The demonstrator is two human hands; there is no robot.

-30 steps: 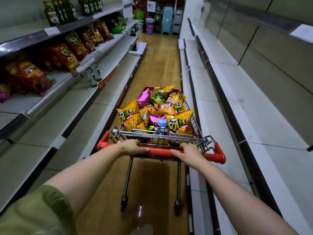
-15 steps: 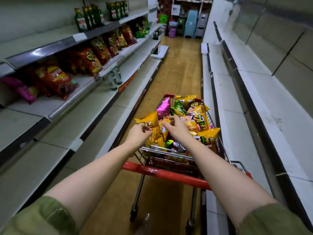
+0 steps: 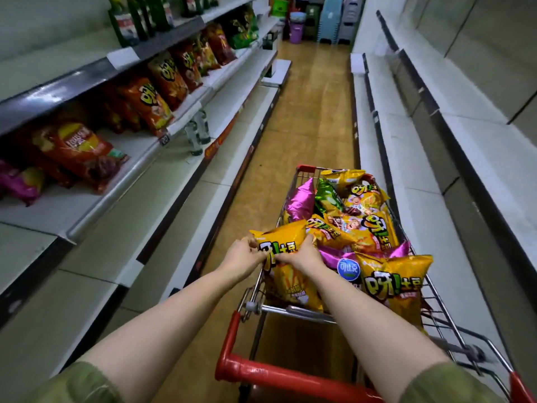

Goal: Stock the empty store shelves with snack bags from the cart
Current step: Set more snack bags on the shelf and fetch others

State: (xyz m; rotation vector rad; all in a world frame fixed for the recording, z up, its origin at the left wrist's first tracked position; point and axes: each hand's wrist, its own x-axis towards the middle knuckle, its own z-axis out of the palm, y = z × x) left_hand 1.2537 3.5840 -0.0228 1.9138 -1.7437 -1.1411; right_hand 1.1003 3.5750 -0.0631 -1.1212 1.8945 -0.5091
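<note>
A red-handled wire cart (image 3: 293, 370) stands in the aisle, piled with yellow, pink and green snack bags. Both hands hold one yellow snack bag (image 3: 286, 245) at the cart's near left corner. My left hand (image 3: 247, 255) pinches its left edge and my right hand (image 3: 300, 254) grips its right side. A second yellow bag (image 3: 393, 282) leans at the cart's near right. The white shelf on the left (image 3: 122, 196) has bare room beside red and orange bags (image 3: 78, 149).
Bare white shelves (image 3: 421, 158) run along the right side. Green bottles (image 3: 136, 18) stand on the upper left shelf, two small bottles (image 3: 197, 132) lower down. Plastic bins and stools (image 3: 328, 21) sit at the aisle's far end. The tan floor lies ahead.
Both hands left the cart handle and reached into the cart. They now hold a yellow bag, raised at the near left corner. The view has shifted left.
</note>
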